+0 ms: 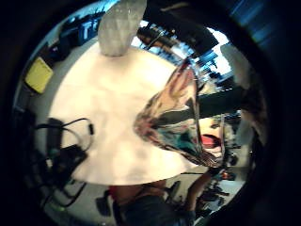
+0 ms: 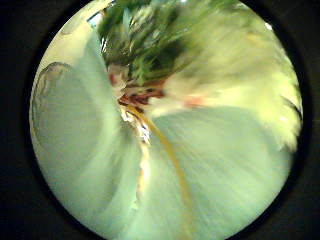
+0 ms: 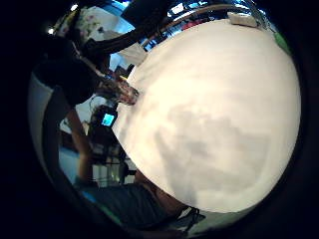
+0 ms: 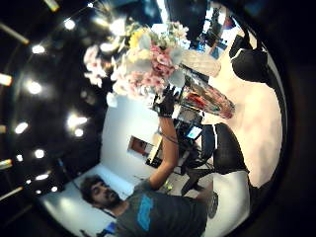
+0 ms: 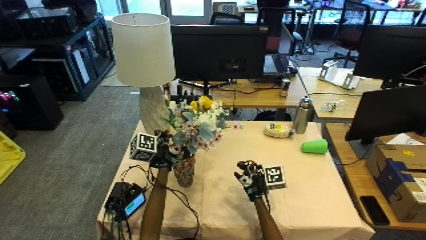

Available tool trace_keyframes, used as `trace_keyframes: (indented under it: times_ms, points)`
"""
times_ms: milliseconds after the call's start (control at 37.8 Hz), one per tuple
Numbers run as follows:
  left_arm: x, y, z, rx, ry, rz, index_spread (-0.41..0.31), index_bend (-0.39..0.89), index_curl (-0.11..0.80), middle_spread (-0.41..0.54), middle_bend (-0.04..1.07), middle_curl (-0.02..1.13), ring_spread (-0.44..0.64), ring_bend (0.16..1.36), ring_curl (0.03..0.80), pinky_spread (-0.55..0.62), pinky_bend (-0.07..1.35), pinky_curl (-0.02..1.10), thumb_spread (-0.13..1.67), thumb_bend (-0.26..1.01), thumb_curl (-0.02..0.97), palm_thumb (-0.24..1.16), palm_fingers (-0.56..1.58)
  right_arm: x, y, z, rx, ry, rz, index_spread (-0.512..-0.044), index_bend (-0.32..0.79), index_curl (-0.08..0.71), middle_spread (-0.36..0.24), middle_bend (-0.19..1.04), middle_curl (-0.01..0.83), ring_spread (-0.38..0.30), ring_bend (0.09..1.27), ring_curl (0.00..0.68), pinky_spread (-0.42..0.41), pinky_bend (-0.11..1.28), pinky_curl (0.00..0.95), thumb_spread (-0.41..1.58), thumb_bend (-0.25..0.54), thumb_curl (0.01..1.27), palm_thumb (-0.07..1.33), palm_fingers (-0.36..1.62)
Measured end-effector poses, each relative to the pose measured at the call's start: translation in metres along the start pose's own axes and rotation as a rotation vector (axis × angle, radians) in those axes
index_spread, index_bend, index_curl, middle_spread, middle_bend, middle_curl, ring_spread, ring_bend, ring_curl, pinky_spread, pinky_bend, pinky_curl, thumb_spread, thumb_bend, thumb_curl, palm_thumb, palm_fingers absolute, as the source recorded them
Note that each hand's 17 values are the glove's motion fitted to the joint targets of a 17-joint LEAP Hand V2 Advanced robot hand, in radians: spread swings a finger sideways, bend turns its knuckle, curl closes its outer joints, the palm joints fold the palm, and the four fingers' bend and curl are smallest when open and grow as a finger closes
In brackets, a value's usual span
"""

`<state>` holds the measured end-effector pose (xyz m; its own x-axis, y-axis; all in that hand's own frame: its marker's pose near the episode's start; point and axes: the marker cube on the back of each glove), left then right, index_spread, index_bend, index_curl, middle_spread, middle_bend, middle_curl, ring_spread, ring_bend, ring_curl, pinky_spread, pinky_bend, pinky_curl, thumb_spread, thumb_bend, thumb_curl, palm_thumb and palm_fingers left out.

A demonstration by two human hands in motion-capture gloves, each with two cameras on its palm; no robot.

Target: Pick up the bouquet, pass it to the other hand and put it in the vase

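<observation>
Left hand (image 5: pixel 162 156) grips the white, yellow and pink bouquet (image 5: pixel 194 123) | stems at the patterned glass vase (image 5: pixel 184 170) near the table's left edge | we judge lowering remains | right hand (image 5: pixel 250 180) empty, fingers relaxed.

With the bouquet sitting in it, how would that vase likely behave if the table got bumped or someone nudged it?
Probably tippy: the vase looks narrow, and the bouquet spreads much wider above it, so the load seems top-heavy. It looks like patterned glass, so likely fragile if it falls. The left hand at the stems may be steadying it; the right hand hangs apart.
</observation>
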<state>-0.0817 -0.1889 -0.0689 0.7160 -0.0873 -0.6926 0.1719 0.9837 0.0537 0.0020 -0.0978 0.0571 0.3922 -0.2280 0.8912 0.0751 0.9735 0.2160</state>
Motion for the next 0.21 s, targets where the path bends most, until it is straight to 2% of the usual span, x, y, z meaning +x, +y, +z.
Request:
trace_keyframes:
  times_ms: [53,132,212]
  points:
    - [-0.001,0.007,-0.006,0.046,0.040,0.037,0.287,0.06,0.043,0.458,0.17,0.33,0.44,0.73,0.341,0.48,0.72,0.40,0.76,-0.03,0.456,0.71,-0.21,0.001,-0.002,0.003,-0.001,-0.002,-0.020,-0.304,0.12,0.298,-0.164,0.27,0.450,-0.128,0.38,0.396,0.145,0.36,0.360,0.97,-0.021,0.56,0.91,0.95]
    - [0.004,0.024,-0.017,0.103,-0.011,0.051,0.288,0.06,0.039,0.476,0.18,0.32,0.47,0.72,0.332,0.51,0.69,0.39,0.76,-0.03,0.447,0.72,-0.20,-0.004,-0.001,0.008,-0.009,-0.005,0.008,-0.304,0.12,0.298,-0.164,0.27,0.451,-0.128,0.38,0.398,0.149,0.35,0.359,0.97,-0.021,0.55,0.91,0.95]
    - [0.004,0.030,-0.021,0.133,-0.046,0.053,0.291,0.06,0.033,0.487,0.18,0.32,0.49,0.72,0.323,0.53,0.68,0.38,0.77,-0.04,0.437,0.71,-0.19,-0.005,-0.001,0.011,-0.014,-0.007,0.016,-0.304,0.12,0.297,-0.164,0.27,0.452,-0.127,0.36,0.398,0.151,0.35,0.361,0.97,-0.021,0.55,0.91,0.95]
